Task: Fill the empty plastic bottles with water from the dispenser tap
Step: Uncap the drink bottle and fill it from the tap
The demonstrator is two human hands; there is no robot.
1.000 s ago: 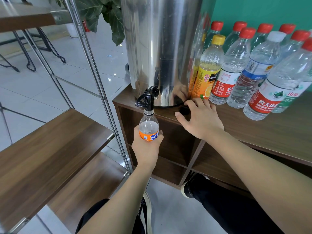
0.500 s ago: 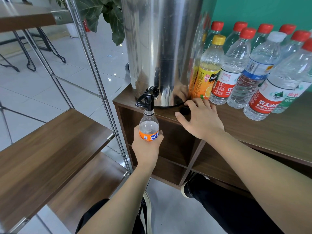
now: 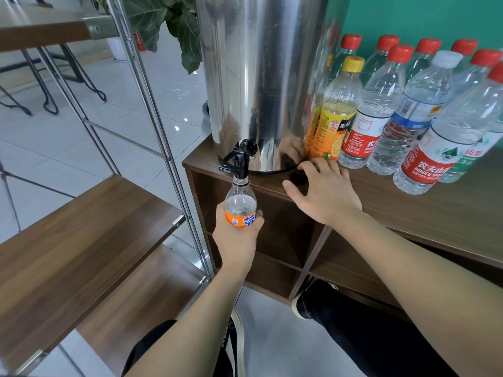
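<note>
Under the tap (image 3: 237, 162) of the steel dispenser (image 3: 261, 77), the left hand (image 3: 236, 240) grips an uncapped orange-labelled bottle (image 3: 240, 205) upright, its mouth right at the spout. Right of the tap, the right hand (image 3: 326, 194) rests on the desk (image 3: 435, 213), fingers loosely spread beside a black cap (image 3: 297, 177). Capped bottles (image 3: 381, 104) stand right of the dispenser.

Bottle (image 3: 240, 205) above the gripping fingers (image 3: 258, 214): clear, orange label, blue characters. Tap (image 3: 236, 163): black. Dispenser (image 3: 261, 77): mirrored silver. Cap (image 3: 297, 177) under the other fingers: black.
</note>
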